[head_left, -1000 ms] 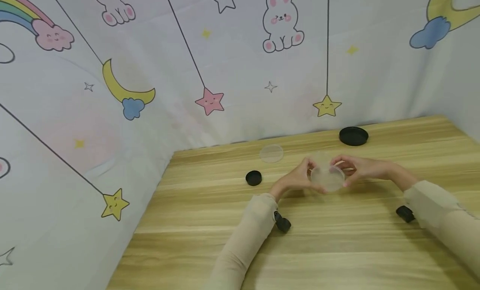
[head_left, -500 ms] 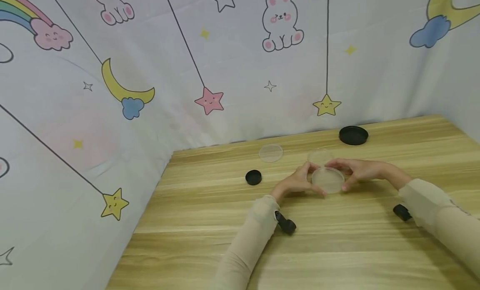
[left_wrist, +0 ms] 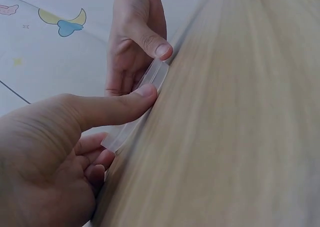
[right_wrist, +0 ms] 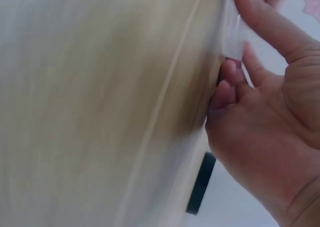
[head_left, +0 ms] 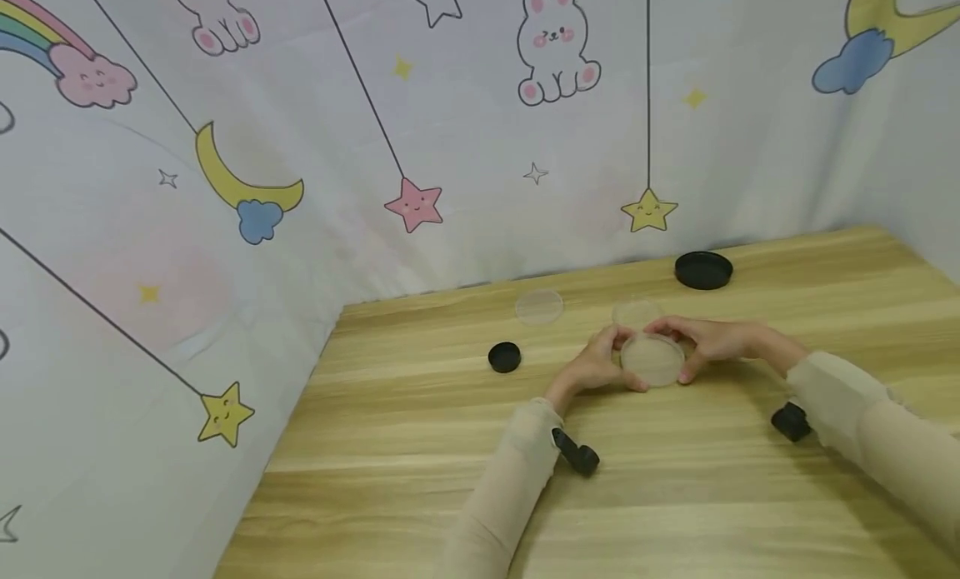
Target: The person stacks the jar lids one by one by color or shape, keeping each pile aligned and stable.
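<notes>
Over the wood-grain bench, my left grip and right grip pinch opposite sides of the shallow clear dish. It lies between them, neither clearly nearer, its round shape giving no long axis; a small black cap sits left, apart.

You've got a white, slightly wrinkled cloth backdrop right behind your light-brown wood-grain tabletop, and it runs down the left side too. It's got cartoony prints all over: a white pink-eared bunny, a smiling pink five-pointed star, a yellow crescent moon with a blue cloud, plus a striped rainbow ending in a pink cloud up in your left corner. Light's pretty soft overall
</notes>
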Demonstrator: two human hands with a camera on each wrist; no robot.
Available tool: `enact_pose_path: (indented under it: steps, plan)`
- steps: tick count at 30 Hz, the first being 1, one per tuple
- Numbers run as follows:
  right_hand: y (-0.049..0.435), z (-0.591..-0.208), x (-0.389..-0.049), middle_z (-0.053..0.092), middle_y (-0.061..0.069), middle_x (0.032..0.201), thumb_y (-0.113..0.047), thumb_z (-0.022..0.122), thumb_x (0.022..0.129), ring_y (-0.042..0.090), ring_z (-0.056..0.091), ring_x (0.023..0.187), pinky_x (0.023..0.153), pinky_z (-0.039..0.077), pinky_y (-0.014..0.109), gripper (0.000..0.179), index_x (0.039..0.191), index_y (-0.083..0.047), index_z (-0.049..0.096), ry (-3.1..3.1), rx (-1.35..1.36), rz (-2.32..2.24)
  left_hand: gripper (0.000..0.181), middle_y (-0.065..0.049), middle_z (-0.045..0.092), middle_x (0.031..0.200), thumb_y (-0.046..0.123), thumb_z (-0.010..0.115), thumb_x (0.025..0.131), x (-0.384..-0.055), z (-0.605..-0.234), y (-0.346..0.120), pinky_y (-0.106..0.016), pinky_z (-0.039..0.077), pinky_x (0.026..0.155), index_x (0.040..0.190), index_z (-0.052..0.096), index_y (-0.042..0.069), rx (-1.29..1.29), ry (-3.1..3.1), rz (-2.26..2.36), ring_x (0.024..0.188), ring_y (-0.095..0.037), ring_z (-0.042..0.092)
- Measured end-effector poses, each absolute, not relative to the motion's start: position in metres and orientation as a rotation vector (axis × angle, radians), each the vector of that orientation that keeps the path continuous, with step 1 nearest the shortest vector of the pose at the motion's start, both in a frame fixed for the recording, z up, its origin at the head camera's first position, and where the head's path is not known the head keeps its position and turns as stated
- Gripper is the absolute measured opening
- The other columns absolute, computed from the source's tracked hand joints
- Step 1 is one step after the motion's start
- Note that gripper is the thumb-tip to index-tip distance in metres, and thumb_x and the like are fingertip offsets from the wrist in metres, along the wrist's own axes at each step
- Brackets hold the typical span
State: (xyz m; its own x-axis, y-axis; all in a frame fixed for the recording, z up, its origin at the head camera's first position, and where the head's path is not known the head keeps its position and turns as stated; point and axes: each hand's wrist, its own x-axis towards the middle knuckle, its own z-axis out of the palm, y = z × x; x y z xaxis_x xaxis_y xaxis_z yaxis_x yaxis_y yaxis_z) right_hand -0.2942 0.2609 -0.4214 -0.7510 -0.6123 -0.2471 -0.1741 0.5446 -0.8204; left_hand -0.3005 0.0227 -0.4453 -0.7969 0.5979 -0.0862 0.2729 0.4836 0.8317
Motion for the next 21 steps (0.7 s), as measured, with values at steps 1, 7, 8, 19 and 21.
enact_pose_path:
  steps: [1,7,8,19,21]
  plan:
    - [0.2612,-0.423,-0.2937,0.039,0.022,0.14,-0.014,0.083,0.075,0.024,0.038,0.118,0.093,0.037,0.019,0.089,0.146,0.002,0.031,2.262,-0.63,-1.126,0.074,-0.004,0.05,0.131,0.012,0.088,0.07,-0.2997,-0.4461,0.0228,-0.019,0.041,0.096,0.132,0.047,0.011,0.724,2.363,1.238,0.112,-0.009,0.047]
    - [0.2636,-0.4283,-0.291,0.036,0.023,0.143,-0.015,0.083,0.075,0.021,0.038,0.115,0.093,0.036,0.02,0.091,0.146,0.004,0.03,2.278,-0.629,-1.121,0.073,-0.005,0.049,0.133,0.01,0.088,0.07,-0.2958,-0.4481,0.0237,-0.019,0.039,0.096,0.131,0.047,0.01,0.727,2.366,1.234,0.113,-0.009,0.046]
    - [0.2638,-0.4282,-0.2908,0.035,0.024,0.143,-0.015,0.083,0.075,0.022,0.038,0.116,0.093,0.035,0.02,0.091,0.146,0.004,0.03,2.286,-0.627,-1.115,0.073,-0.005,0.049,0.134,0.01,0.088,0.07,-0.2958,-0.4481,0.024,-0.018,0.039,0.096,0.131,0.047,0.01,0.727,2.37,1.232,0.113,-0.009,0.046]
    - [0.2636,-0.4239,-0.2921,0.041,0.022,0.137,-0.019,0.082,0.077,0.026,0.04,0.12,0.1,0.035,0.037,0.09,0.149,0.002,0.031,2.342,-0.676,-1.067,0.075,-0.007,0.048,0.137,0.015,0.087,0.071,-0.2995,-0.4483,0.0229,-0.022,0.041,0.098,0.134,0.048,0.01,0.731,2.399,1.209,0.118,-0.014,0.046]
    - [0.2654,-0.4241,-0.2929,0.044,0.02,0.132,-0.018,0.081,0.078,0.022,0.041,0.115,0.096,0.036,0.034,0.088,0.149,0.001,0.032,2.342,-0.67,-1.077,0.075,-0.007,0.048,0.137,0.015,0.087,0.071,-0.3003,-0.4489,0.0236,-0.022,0.041,0.099,0.135,0.047,0.01,0.735,2.405,1.203,0.12,-0.015,0.046]
